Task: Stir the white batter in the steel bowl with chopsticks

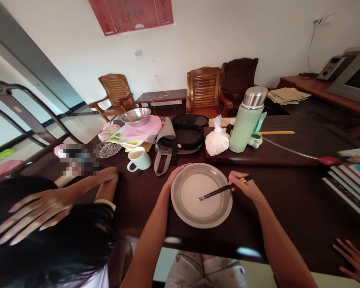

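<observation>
A round metal plate with a thin white liquid batter lies on the dark wooden table in front of me. My left hand curls over the plate's left rim and grips it. My right hand pinches a pair of dark chopsticks, whose tips rest in the batter near the plate's middle.
A pale green thermos, a knotted white bag, a black bag, a white cup, a steel bowl and stacked books stand around. Another person's dark hair and hand are at left; another hand lies at bottom right.
</observation>
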A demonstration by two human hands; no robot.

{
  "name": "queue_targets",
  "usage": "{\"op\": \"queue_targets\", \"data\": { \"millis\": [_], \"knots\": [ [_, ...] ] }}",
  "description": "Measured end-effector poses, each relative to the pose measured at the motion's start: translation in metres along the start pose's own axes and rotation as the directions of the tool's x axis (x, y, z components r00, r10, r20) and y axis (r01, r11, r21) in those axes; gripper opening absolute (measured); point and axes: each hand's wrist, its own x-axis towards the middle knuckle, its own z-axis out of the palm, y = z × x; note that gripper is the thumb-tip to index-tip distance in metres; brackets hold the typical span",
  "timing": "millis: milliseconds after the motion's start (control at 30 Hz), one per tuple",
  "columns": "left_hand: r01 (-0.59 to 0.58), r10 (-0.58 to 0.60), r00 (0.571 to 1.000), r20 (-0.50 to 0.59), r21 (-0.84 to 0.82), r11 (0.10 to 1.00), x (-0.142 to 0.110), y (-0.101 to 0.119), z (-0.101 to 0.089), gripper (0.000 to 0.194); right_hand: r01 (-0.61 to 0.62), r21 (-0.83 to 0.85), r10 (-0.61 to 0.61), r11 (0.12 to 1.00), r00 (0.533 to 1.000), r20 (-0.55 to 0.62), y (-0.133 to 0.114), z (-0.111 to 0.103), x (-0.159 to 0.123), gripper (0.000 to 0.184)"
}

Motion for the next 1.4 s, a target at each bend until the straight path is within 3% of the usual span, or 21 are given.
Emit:
{"op": "queue_targets", "data": {
  "millis": [100,267,467,633,767,1000,1167,1400],
  "knots": [
    [-0.006,0.006,1.0,0.006,0.003,1.0,0.001,0.0,-0.001,0.039,0.022,-0.017,-0.021,1.0,0.997,0.07,-0.004,0.003,0.0,0.015],
    [-0.011,0.011,1.0,-0.002,-0.011,1.0,0.0,0.001,0.001,0.04,-0.002,0.005,0.002,1.0,1.0,-0.028,0.001,-0.003,0.0,0.02],
    [-0.007,0.007,1.0,-0.009,-0.001,1.0,-0.001,0.001,0.002,0.04,-0.039,-0.002,0.039,0.999,0.999,0.028,0.008,0.004,0.001,0.011],
    [-0.006,0.006,1.0,-0.01,0.006,1.0,-0.001,0.001,0.001,0.041,-0.048,0.0,0.048,0.999,0.998,-0.036,0.008,-0.005,0.002,0.017],
    [-0.001,0.001,1.0,-0.005,-0.007,1.0,-0.002,0.002,0.002,0.04,-0.073,-0.01,0.074,0.997,0.996,0.044,0.002,-0.001,0.001,0.016],
    [-0.009,0.009,1.0,0.003,0.008,1.0,-0.001,0.0,0.001,0.04,-0.005,0.012,0.006,1.0,0.999,-0.032,0.002,-0.004,0.001,0.022],
    [-0.008,0.008,1.0,-0.007,0.005,1.0,0.001,-0.001,0.0,0.041,0.013,-0.016,-0.012,1.0,0.999,0.05,0.0,0.002,0.001,0.018],
    [-0.017,0.017,1.0,0.011,0.009,1.0,0.0,-0.001,-0.001,0.04,0.013,0.002,-0.013,1.0,0.996,-0.092,0.005,-0.003,0.001,0.023]
  ]
}}
